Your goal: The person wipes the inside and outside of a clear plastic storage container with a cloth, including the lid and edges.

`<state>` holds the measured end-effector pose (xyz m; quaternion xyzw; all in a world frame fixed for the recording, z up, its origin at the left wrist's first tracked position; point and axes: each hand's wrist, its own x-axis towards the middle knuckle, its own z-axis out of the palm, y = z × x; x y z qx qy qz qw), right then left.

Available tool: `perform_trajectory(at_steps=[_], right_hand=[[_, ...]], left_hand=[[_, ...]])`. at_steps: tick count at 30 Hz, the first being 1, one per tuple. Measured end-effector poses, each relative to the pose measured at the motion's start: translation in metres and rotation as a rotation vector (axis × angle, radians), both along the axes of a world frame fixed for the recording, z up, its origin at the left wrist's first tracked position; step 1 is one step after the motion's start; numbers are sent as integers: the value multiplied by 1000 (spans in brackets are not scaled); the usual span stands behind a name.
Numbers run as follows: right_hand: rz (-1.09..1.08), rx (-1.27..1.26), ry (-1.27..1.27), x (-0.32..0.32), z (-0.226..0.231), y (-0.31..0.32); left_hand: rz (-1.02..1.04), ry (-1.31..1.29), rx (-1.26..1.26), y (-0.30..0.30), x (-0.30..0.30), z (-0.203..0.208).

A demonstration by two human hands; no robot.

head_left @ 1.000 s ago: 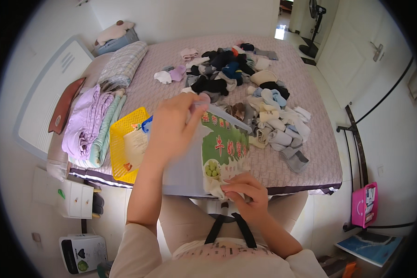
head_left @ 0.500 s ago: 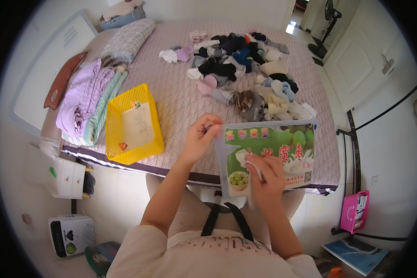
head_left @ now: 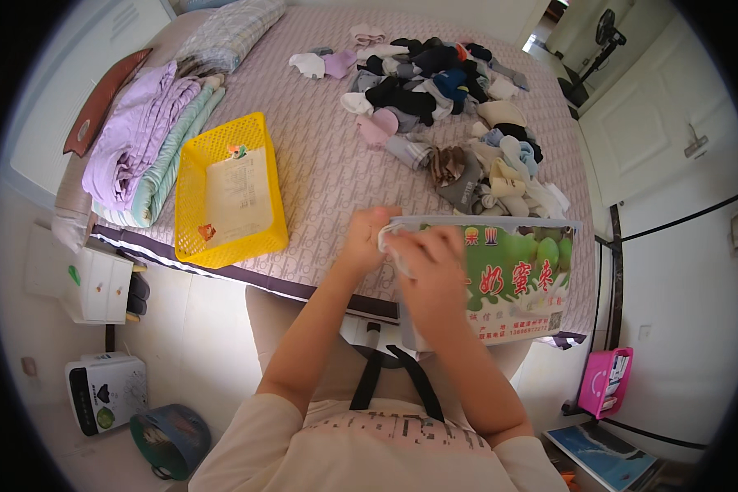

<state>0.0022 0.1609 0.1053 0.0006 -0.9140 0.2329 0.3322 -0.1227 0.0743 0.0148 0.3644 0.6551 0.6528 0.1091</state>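
Left hand (head_left: 371, 235) closed on upper left corner of box (head_left: 517, 279), seemingly steadying it; right hand (head_left: 426, 261) pinches cloth (head_left: 384, 236) at same corner. Box held up at near edge of bed (head_left: 320, 164).

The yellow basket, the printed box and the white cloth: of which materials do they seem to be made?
Yellow basket: probably moulded plastic, slightly glossy; its walls show regular perforations.
Printed box: perhaps plastic with a smooth face; its pale rim looks somewhat translucent, but this stays uncertain.
White cloth: likely soft, matt fabric, because it crumples at the right hand; the weave is unclear.
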Motion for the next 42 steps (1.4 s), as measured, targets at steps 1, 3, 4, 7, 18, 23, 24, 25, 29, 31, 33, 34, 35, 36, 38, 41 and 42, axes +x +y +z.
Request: perform_trajectory(at_steps=[1,3,4,7,18,23,24,25,29,31,33,34,35,36,38,41,42], right_hand=[[-44,-23,1,3,5,6],[-141,-65,4,9,15,19],[-238,-131,-21,15,15,26],[-432,-189,-15,36,14,68],[212,22,-41,7,37,-37],[162,-127,35,-24,5,-47],[140,-154,35,-23,2,-45],[116,-180,35,-21,2,-41],[-192,-203,-54,13,11,29],[-380,-203,-45,33,11,69],[-494,-156,-55,48,11,100],[-542,-140,-101,55,6,113],[-590,-124,-148,59,0,121],[-589,-264,-97,62,-11,127],[-565,-536,19,64,-28,134],[-444,-618,149,58,-23,128],[-408,-601,151,56,-19,126]], left_hand=[[63,3,15,2,2,-2],[181,7,49,9,7,-5],[227,-29,18,11,8,-10],[233,-104,-38,14,8,-16],[435,-627,319,-42,-6,33],[585,-410,86,-47,-25,28],[572,-412,114,-50,-26,25],[557,-415,140,-51,-28,20],[545,-593,155,-55,-37,10],[561,-532,118,-52,-39,5],[589,-546,150,-53,-45,-2],[602,-597,195,-53,-50,-9],[616,-647,241,-55,-54,-15],[582,-632,211,-54,-52,-14],[519,-594,167,-56,-47,-8],[572,-596,177,-56,-46,-9],[607,-627,199,-57,-49,-13]])
